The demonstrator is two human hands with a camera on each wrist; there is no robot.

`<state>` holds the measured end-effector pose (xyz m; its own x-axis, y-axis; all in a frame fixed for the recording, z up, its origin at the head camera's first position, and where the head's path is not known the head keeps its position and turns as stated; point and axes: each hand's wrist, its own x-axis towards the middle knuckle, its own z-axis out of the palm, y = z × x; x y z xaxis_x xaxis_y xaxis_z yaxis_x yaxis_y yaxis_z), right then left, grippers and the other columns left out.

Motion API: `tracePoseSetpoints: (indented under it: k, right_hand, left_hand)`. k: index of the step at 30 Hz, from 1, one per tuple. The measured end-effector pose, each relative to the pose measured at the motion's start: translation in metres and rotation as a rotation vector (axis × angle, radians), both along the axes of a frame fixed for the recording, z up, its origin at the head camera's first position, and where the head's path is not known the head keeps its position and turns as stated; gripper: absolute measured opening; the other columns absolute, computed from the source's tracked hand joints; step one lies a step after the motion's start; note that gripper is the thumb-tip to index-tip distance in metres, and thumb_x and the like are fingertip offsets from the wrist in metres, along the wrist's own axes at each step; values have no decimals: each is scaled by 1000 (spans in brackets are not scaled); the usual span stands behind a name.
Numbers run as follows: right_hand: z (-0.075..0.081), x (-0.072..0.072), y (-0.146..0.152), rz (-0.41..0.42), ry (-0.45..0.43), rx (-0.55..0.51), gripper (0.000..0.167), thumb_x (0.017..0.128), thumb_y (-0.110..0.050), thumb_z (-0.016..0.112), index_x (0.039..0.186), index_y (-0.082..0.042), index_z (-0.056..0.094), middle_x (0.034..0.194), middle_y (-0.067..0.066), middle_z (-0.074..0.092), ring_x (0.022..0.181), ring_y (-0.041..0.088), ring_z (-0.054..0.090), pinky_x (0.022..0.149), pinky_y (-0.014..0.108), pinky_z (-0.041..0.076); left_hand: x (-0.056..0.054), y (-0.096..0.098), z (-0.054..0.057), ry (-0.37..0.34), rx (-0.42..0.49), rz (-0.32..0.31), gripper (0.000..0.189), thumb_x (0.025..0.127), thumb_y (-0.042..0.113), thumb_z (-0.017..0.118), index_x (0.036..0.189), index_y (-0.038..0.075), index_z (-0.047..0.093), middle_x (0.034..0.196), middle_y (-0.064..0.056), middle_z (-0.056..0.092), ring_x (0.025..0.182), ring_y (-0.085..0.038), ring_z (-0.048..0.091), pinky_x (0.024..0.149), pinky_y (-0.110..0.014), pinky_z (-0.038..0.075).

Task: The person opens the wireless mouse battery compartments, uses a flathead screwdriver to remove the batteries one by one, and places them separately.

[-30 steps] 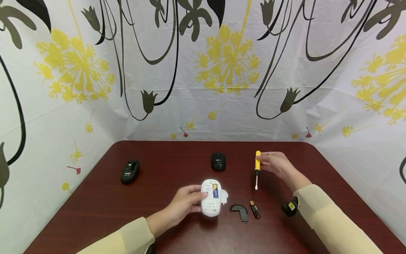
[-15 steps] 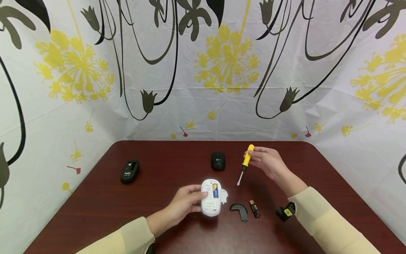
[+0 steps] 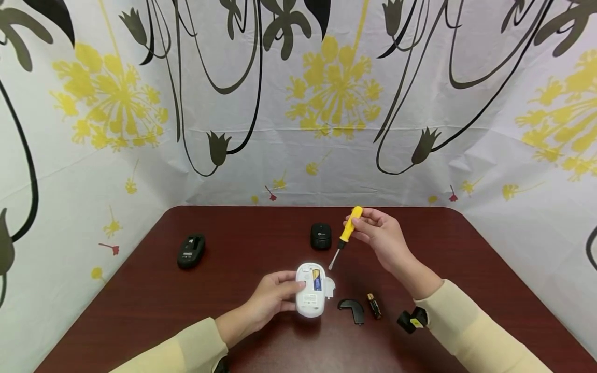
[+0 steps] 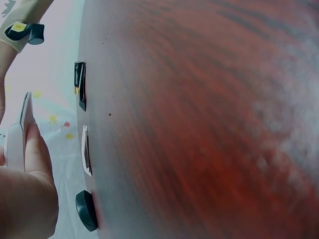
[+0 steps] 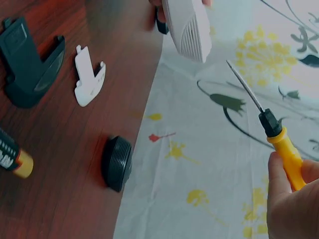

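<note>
My left hand holds a white computer mouse above the table, underside facing me, thumb on its edge. One battery sits in its uncovered slot. In the right hand is a yellow-handled screwdriver, gripped by the handle, its flat metal tip pointing down and left near the mouse's upper right side. The right wrist view shows the screwdriver's handle between thumb and fingers, with the tip apart from the mouse. A white battery cover lies on the table, partly behind the mouse in the head view.
On the dark red table lie a black battery cover and a loose battery side by side. A black mouse stands at the back middle. Another black mouse, underside up, lies at left. A patterned cloth hangs behind.
My right hand has carried the screwdriver leftward toward the white mouse, and its shaft has tilted from upright to slanting down and left. The left hand and the mouse have stayed in place.
</note>
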<state>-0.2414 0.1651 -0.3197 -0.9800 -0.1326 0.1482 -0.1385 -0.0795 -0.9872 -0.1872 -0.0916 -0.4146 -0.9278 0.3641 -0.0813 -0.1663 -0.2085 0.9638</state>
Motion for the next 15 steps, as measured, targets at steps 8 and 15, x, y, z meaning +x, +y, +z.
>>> tracePoseSetpoints:
  k: [8, 15]
  right_hand:
    - [-6, 14, -16, 5, 218, 31, 28, 94, -8, 64, 118, 4, 56, 107, 9, 67, 102, 23, 66, 87, 39, 53]
    - [-11, 25, -26, 31, 425, 117, 24, 93, -1, 63, 115, 6, 57, 109, 24, 65, 95, 21, 67, 81, 30, 56]
  left_hand:
    - [-1, 0, -1, -14, -13, -1, 45, 91, 11, 66, 127, -12, 52, 105, -16, 66, 90, -24, 67, 77, -41, 57]
    - [-2, -1, -1, -14, -23, 4, 45, 91, 11, 66, 126, -12, 53, 105, -16, 67, 90, -24, 67, 76, -40, 58]
